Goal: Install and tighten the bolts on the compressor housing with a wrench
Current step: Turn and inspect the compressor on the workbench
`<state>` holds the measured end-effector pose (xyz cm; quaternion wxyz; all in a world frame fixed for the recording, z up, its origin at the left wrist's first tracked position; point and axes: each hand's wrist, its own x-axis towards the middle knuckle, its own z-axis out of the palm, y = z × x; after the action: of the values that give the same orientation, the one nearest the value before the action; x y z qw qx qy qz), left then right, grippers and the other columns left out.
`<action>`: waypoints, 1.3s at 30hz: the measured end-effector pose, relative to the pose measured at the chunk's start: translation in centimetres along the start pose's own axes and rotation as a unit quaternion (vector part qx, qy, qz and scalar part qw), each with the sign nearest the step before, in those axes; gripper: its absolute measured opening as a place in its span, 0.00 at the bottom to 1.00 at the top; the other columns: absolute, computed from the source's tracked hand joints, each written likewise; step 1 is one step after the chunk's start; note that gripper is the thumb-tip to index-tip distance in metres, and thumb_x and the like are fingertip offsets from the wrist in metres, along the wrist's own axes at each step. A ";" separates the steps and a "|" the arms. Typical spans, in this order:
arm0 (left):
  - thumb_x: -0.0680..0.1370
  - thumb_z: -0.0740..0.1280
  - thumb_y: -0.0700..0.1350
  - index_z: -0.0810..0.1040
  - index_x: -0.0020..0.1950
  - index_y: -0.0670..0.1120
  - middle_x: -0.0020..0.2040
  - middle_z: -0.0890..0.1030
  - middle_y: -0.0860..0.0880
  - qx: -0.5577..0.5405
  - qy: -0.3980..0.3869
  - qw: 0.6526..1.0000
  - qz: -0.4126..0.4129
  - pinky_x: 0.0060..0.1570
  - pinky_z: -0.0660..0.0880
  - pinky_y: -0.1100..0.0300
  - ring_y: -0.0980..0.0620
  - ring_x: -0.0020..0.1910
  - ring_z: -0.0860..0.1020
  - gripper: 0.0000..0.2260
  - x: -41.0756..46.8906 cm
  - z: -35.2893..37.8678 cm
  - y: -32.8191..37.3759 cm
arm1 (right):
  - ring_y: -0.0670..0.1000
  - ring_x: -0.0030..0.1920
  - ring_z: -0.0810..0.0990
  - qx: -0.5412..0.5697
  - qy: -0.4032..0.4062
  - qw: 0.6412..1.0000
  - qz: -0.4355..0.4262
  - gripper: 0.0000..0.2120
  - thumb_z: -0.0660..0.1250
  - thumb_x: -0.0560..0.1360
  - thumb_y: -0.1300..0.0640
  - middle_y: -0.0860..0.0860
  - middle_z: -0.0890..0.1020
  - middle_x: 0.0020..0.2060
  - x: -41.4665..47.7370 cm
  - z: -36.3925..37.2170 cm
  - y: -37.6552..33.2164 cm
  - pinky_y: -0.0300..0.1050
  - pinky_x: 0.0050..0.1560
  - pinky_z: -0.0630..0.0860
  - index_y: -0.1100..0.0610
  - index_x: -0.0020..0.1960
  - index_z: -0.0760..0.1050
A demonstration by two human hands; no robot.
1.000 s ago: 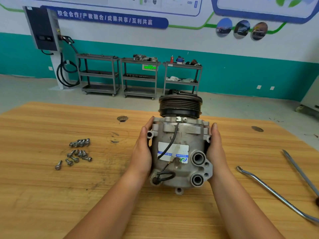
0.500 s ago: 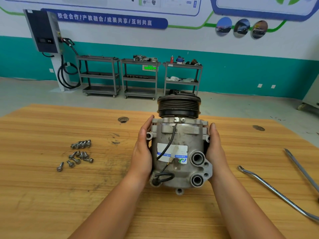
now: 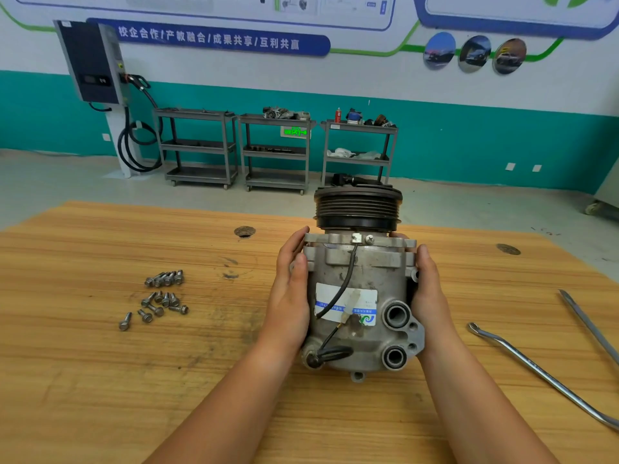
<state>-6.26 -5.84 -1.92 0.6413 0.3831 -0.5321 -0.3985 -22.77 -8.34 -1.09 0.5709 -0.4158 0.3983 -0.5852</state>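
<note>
- The wrench [image 3: 549,380] lies flat on the table [image 3: 100,380] at 4 o'clock from the compressor [image 3: 358,289], well apart
- The left hand [image 3: 289,296] grips the compressor's left side, fingers curled round it
- The right hand [image 3: 432,296] grips the right side the same way
- The compressor rests mid-table, black wheel at 12 o'clock
- Loose bolts [image 3: 160,296] lie at 9 o'clock
- Metal carts [image 3: 276,150] stand far off at 12 o'clock

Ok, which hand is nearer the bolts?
Left. The left hand holds the left side of the compressor, with the bolts further left; the right hand holds its opposite side, towards the wrench.
</note>
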 end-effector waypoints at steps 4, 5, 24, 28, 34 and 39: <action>0.75 0.62 0.61 0.72 0.61 0.66 0.62 0.77 0.62 -0.062 0.008 0.998 0.015 0.56 0.73 0.67 0.62 0.61 0.75 0.15 0.0 0.0 0.1 | 0.48 0.48 0.83 0.011 -0.041 0.997 -0.066 0.17 0.62 0.69 0.37 0.47 0.84 0.49 -0.2 0.1 -0.2 0.41 0.41 0.79 0.40 0.53 0.79; 0.74 0.62 0.60 0.73 0.62 0.63 0.62 0.78 0.59 -0.078 0.009 0.997 0.014 0.58 0.73 0.62 0.58 0.62 0.75 0.16 -0.1 -0.1 0.1 | 0.48 0.50 0.83 0.000 -0.046 0.996 -0.075 0.17 0.61 0.69 0.38 0.47 0.84 0.51 -0.5 0.1 -0.2 0.41 0.41 0.79 0.40 0.54 0.78; 0.74 0.55 0.71 0.61 0.65 0.58 0.65 0.69 0.60 0.097 -0.045 0.994 0.022 0.55 0.64 0.78 0.70 0.63 0.70 0.26 -6.1 -5.1 0.4 | 0.56 0.66 0.70 -0.207 -0.115 0.937 -0.258 0.20 0.58 0.72 0.45 0.54 0.72 0.63 -4.9 1.0 0.9 0.62 0.65 0.66 0.43 0.63 0.69; 0.78 0.53 0.56 0.62 0.65 0.63 0.64 0.68 0.65 0.132 -0.038 0.990 0.003 0.51 0.65 0.80 0.72 0.62 0.69 0.15 -6.7 -6.2 1.0 | 0.52 0.65 0.70 -0.228 -0.127 0.923 -0.284 0.19 0.57 0.73 0.46 0.47 0.73 0.61 -4.8 1.6 0.7 0.56 0.66 0.66 0.47 0.63 0.70; 0.71 0.68 0.58 0.67 0.56 0.58 0.50 0.77 0.55 0.154 0.107 0.979 0.080 0.47 0.69 0.74 0.69 0.47 0.75 0.17 -7.8 -6.9 2.8 | 0.52 0.66 0.69 -0.231 -0.142 0.928 -0.257 0.19 0.57 0.73 0.46 0.48 0.72 0.63 -5.1 1.4 0.3 0.59 0.68 0.65 0.44 0.64 0.69; 0.70 0.57 0.67 0.67 0.30 0.55 0.29 0.75 0.58 0.381 0.024 0.914 0.135 0.27 0.61 0.61 0.58 0.31 0.73 0.18 -9.0 -6.1 4.5 | 0.55 0.67 0.69 -0.226 -0.164 0.935 -0.218 0.23 0.58 0.71 0.44 0.54 0.70 0.65 -5.8 1.4 -0.4 0.58 0.67 0.66 0.47 0.65 0.67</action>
<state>-0.83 4.54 -2.08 0.5069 0.5327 -0.6746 -0.0653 -21.56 -2.50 -0.40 0.3778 -0.7004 0.3206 -0.5138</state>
